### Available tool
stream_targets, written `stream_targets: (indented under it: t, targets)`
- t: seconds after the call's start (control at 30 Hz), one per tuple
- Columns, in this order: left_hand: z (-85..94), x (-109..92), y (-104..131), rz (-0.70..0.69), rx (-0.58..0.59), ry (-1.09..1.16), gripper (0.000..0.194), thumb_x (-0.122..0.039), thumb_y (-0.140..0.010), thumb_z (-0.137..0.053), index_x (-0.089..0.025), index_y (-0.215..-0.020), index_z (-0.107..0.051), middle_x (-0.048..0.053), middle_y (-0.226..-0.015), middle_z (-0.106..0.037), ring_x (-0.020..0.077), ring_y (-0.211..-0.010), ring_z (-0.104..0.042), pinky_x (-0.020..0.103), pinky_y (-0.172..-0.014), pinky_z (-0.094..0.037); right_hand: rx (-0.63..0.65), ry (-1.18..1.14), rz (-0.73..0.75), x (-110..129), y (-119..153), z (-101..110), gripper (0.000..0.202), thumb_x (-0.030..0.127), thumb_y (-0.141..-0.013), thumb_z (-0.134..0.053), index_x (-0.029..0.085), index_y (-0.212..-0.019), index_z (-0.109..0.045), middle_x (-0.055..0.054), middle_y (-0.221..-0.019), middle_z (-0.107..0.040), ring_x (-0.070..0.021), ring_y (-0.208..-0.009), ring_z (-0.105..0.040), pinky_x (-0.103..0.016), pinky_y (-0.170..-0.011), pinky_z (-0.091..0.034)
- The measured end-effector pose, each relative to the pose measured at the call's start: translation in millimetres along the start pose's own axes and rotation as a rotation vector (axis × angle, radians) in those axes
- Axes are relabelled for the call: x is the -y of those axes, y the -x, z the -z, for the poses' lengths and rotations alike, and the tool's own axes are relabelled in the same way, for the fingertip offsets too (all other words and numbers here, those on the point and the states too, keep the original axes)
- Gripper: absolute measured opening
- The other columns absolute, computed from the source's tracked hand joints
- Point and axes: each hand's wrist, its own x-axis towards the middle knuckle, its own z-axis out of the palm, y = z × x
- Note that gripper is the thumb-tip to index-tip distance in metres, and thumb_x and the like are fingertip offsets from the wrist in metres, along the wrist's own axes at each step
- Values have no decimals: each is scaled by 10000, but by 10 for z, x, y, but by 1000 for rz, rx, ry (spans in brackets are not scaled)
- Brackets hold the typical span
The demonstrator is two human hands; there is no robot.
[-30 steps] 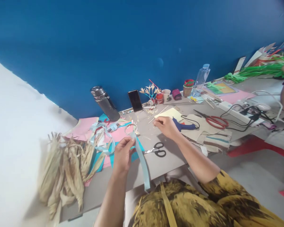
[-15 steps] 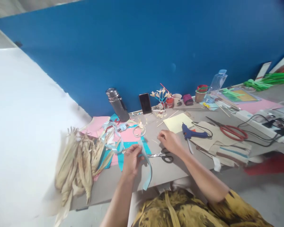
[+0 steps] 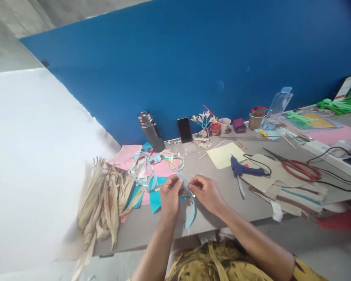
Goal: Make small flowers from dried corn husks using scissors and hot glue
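Observation:
My left hand (image 3: 171, 197) pinches a light blue ribbon (image 3: 190, 216) between thumb and fingers, and its free end hangs curling toward the table's front edge. On the other side of the ribbon, my right hand (image 3: 207, 194) has its thumb and fingertips closed on the ribbon's edge. The black-handled scissors are mostly hidden under my right hand. More looped light blue ribbon (image 3: 140, 177) lies left of my hands, over pink and turquoise sheets. Just beyond my fingers rests a pale ring (image 3: 179, 164).
Dried corn husks (image 3: 102, 207) lie at the left. A thermos (image 3: 152, 132), a phone (image 3: 185, 130) and a vase-like bunch of husk flowers (image 3: 204, 121) stand along the blue wall. To the right are a blue glue gun (image 3: 245, 168), red-handled scissors (image 3: 301, 169) and a power strip (image 3: 330, 156).
My right hand has moved left and closed on the ribbon beside my left hand, covering the black-handled scissors. The view has shifted slightly, so everything sits farther right.

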Motion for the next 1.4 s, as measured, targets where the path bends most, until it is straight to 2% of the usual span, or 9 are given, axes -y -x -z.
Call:
stream_targets:
  t: [0.27,0.43,0.6,0.77,0.9,1.0,1.17,1.4]
  targets:
    - [5,-68,-13,-9,-39,20,255,-323,-660,-803,-157,-830,-712,-3,-738,-650,96,-612,-566,222,-579,-484,12,54,7,-5,7,-34,146,291,-811,-618,185,-721,-663,6,-657,-654,-136,-599,-545,-237,-580,-389]
    - [49,-126,-25,-15,-43,60,263,-372,-673,-813,-148,-776,-719,-6,-700,-616,98,-612,-557,222,-559,-496,12,52,-4,-30,2,-49,151,312,-805,-622,186,-733,-662,0,-662,-639,-146,-612,-541,-244,-588,-395]
    - [98,-189,-34,-8,-29,147,262,-379,-682,-808,-150,-776,-722,21,-767,-642,134,-696,-598,229,-536,-510,25,57,-12,-14,2,-49,156,320,-803,-613,188,-729,-650,10,-641,-609,-141,-600,-520,-249,-589,-385]
    - [125,-243,-29,-27,-30,86,256,-380,-690,-807,-161,-801,-735,10,-738,-638,122,-663,-587,220,-514,-495,34,43,-15,-14,9,-49,131,302,-790,-608,187,-738,-642,16,-640,-594,-140,-603,-519,-245,-580,-378]
    - [116,-284,-31,9,-38,107,278,-340,-614,-861,-162,-780,-727,-3,-713,-641,104,-616,-568,216,-510,-479,52,37,-12,-47,15,-56,139,306,-797,-608,186,-740,-646,20,-636,-592,-136,-596,-506,-240,-571,-374]
    - [113,-289,-39,51,-10,149,281,-317,-588,-877,-162,-733,-693,-11,-677,-628,102,-599,-559,211,-490,-450,66,32,-5,-57,20,-52,136,304,-797,-614,184,-747,-652,21,-640,-597,-133,-592,-503,-239,-571,-375]
    - [119,-269,-40,22,58,146,273,-347,-675,-833,-158,-732,-645,-28,-619,-575,83,-560,-519,201,-492,-407,68,25,-8,-25,42,-43,126,296,-792,-616,185,-739,-646,21,-638,-592,-134,-588,-501,-243,-573,-376]
    - [76,-309,-5,15,85,127,299,-335,-678,-819,-179,-754,-576,-51,-598,-529,76,-528,-486,201,-493,-356,68,48,0,-15,89,-73,105,280,-792,-616,195,-743,-653,18,-634,-599,-140,-597,-514,-245,-580,-379]
